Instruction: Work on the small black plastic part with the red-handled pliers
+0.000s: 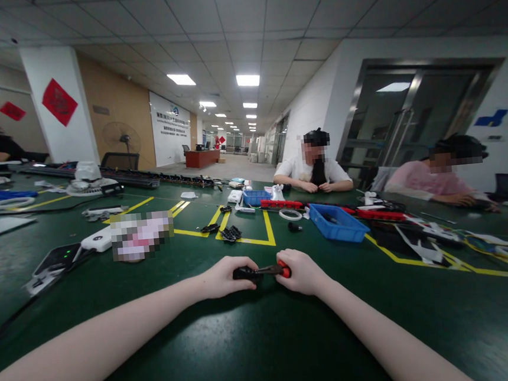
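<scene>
My left hand (228, 277) is closed around a small black part (246, 272), whose exact kind I cannot make out. Fingers wrapped, my right hand (302, 270) grips pliers (283, 268) by their red handles. The dark jaws (267, 270) point left and meet the edge of the black part; whether they clamp it is too small to tell. Both hands are just above the green table (232, 346). Beyond them, several black pieces (231, 234) lie in a loose cluster near yellow tape.
A blue bin (337, 223) stands right of centre, with a smaller blue bin (257, 198) farther back. A power bank (96, 240) and a blurred pinkish item (142, 236) lie left. Across the table sits a person (314, 161); another person (439, 177) is at the right.
</scene>
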